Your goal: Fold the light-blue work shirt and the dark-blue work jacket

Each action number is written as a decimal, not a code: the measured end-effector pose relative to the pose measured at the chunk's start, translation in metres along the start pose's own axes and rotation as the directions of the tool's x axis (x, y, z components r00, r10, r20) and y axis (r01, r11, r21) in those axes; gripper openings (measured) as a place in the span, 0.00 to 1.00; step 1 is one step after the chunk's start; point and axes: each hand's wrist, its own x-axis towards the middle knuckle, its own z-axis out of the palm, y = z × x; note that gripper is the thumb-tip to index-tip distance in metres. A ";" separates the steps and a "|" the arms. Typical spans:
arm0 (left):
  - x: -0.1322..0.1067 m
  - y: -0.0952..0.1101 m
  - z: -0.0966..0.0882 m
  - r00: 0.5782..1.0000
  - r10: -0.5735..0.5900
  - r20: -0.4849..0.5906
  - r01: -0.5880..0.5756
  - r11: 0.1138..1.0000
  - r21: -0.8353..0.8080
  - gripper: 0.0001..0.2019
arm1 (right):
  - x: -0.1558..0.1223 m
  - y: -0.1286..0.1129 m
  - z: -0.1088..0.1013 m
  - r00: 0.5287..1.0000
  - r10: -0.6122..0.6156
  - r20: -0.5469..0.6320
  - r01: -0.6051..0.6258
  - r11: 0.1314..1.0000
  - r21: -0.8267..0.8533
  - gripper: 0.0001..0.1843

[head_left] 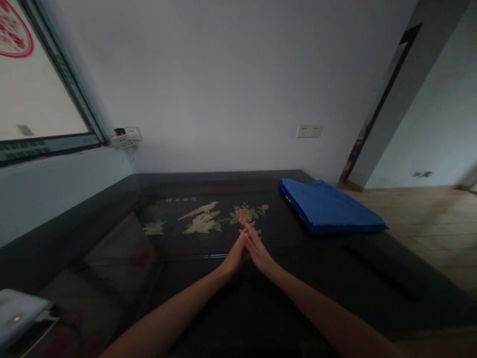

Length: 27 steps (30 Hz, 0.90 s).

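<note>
Over the dark glossy table (pixel 290 278), my left hand (pixel 236 253) and my right hand (pixel 259 251) meet in front of me. Their fingers are stretched out and cross one another at the tips. Nothing shows between them, though the undersides of both hands are hidden. Just beyond the fingertips, the tabletop carries a picture of a pink flower (pixel 244 215) and a pale bird (pixel 203 209). To the right of my hands lies a folded blue cloth (pixel 331 204), with a darker blue layer beneath it.
At the lower left edge sits a white device (pixel 20 315), partly cut off. A dark elongated shape (pixel 383 273) lies on the table's right side. Behind the table rises a white wall with a double socket (pixel 308 131); a power strip (pixel 124 141) hangs near the window at left.
</note>
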 end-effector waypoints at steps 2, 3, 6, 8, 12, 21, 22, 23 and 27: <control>-0.001 0.000 0.000 0.999 -0.018 0.048 0.018 1.000 -0.008 0.31 | -0.002 -0.003 0.000 0.999 0.017 0.045 -0.019 0.999 0.038 0.31; -0.001 -0.001 0.000 0.997 -0.021 0.068 0.021 1.000 -0.002 0.30 | -0.003 -0.004 -0.001 0.998 0.009 0.061 -0.012 0.999 0.044 0.31; -0.001 -0.005 -0.003 0.992 0.016 0.124 -0.020 0.999 0.027 0.26 | -0.004 -0.001 -0.002 0.993 -0.053 0.104 0.048 0.998 0.050 0.32; -0.002 -0.007 -0.005 0.987 0.061 0.150 -0.071 0.996 0.057 0.25 | -0.005 0.001 -0.002 0.985 -0.096 0.141 0.087 0.994 0.070 0.34; -0.007 -0.007 -0.002 0.983 0.090 0.161 -0.122 0.973 0.196 0.28 | -0.009 -0.004 0.000 0.957 -0.123 0.264 0.104 0.991 0.086 0.37; -0.009 0.012 0.005 0.998 -0.020 0.057 0.006 0.974 0.228 0.25 | -0.007 0.000 0.000 0.945 -0.116 0.305 0.087 0.991 0.106 0.23; -0.009 0.014 0.006 0.999 -0.017 0.047 0.005 0.971 0.240 0.24 | -0.006 0.002 0.000 0.945 -0.117 0.306 0.088 0.990 0.106 0.23; -0.009 0.016 0.007 0.999 -0.014 0.039 0.003 0.965 0.261 0.24 | -0.006 0.004 0.001 0.944 -0.117 0.309 0.089 0.991 0.105 0.22; -0.010 0.018 0.008 1.000 0.001 0.008 -0.004 0.929 0.369 0.24 | -0.006 0.003 0.000 0.945 -0.122 0.302 0.101 0.991 0.085 0.21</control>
